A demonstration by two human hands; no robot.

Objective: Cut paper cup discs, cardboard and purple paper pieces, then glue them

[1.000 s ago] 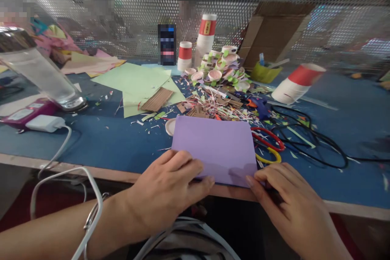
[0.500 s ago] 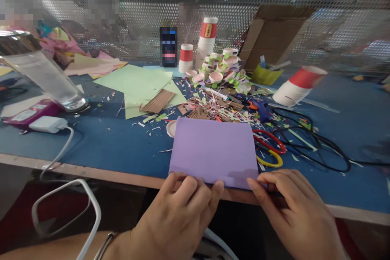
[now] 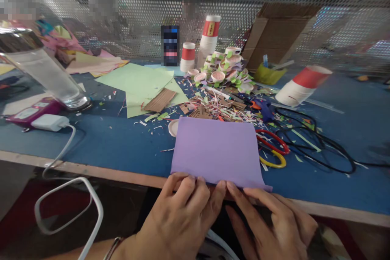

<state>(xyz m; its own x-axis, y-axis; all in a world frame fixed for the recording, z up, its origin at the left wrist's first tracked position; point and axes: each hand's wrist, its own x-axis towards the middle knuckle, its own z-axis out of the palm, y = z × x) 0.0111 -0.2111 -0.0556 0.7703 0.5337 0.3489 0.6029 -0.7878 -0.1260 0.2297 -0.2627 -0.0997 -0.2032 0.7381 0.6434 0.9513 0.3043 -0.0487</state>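
Note:
A purple sheet of paper [image 3: 216, 150], folded over, lies flat at the table's front edge. My left hand [image 3: 185, 211] has its curled fingers closed on the near edge of this paper, toward its left side. My right hand [image 3: 265, 219] rests its stretched fingertips on the same edge, right beside the left thumb. Its own thumb is apart, below the edge. The paper's near right corner sticks out past my right fingers. Beyond the paper's right side show the red and yellow handles of scissors [image 3: 274, 140]; their blades are hidden.
Paper scraps [image 3: 210, 105] and a pile of small decorated cup pieces [image 3: 225, 69] lie behind. A blue glue gun [image 3: 265, 107] has a black cable [image 3: 338, 150]. Paper cups [image 3: 300, 85], green sheets [image 3: 137, 83], a water glass [image 3: 61, 77] and a purple power strip [image 3: 33, 111] stand around.
My right hand has let go of the paper's near right corner and slid left along the edge to my left hand. The left hand keeps its hold.

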